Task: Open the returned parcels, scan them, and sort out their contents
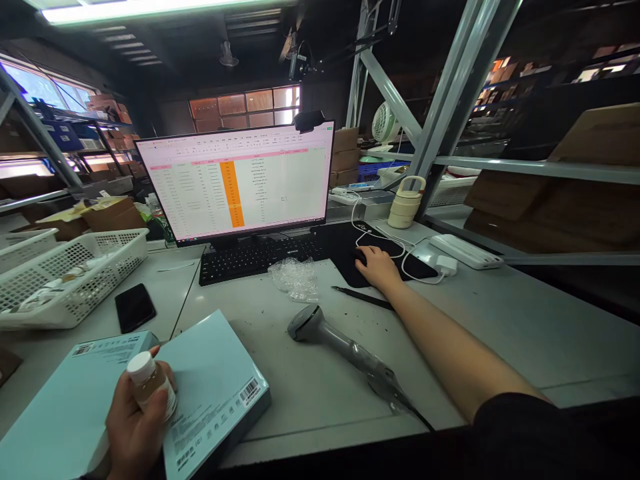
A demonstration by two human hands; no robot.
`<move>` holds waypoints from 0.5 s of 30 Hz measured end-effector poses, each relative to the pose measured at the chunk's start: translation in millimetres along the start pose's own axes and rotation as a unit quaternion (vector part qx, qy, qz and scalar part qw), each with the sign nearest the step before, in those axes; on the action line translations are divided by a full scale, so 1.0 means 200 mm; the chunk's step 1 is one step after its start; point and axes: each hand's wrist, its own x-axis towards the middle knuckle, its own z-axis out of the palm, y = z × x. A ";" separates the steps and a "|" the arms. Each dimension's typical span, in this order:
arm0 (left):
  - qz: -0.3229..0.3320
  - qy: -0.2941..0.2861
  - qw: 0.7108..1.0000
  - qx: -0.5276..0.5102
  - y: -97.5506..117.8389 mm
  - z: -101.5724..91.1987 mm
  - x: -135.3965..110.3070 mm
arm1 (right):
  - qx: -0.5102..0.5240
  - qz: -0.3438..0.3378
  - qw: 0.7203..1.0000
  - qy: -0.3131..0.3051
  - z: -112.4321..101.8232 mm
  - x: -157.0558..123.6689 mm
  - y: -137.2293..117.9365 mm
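My left hand is closed round a small bottle with a white cap, held over two pale blue flat boxes at the near left of the desk. My right hand rests curled on a black mouse that sits on a black mouse pad. A grey barcode scanner lies on the desk between my arms. Behind it stand a black keyboard and a monitor showing a spreadsheet with an orange column.
A white plastic basket with small items sits at the left, a black phone beside it. Crumpled bubble wrap and a black pen lie mid-desk. A cream flask, white power strip and metal shelving stand right.
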 end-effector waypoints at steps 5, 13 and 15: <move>0.007 -0.003 1.000 0.005 -0.01 0.00 0.00 | -0.004 0.002 1.000 0.003 0.01 0.01 0.01; -0.008 0.008 0.999 -0.032 0.02 0.03 0.00 | -0.011 -0.008 1.000 -0.005 0.03 0.03 0.02; -0.012 0.007 0.999 -0.037 0.02 0.03 0.00 | -0.010 -0.003 1.000 -0.003 0.03 0.04 0.02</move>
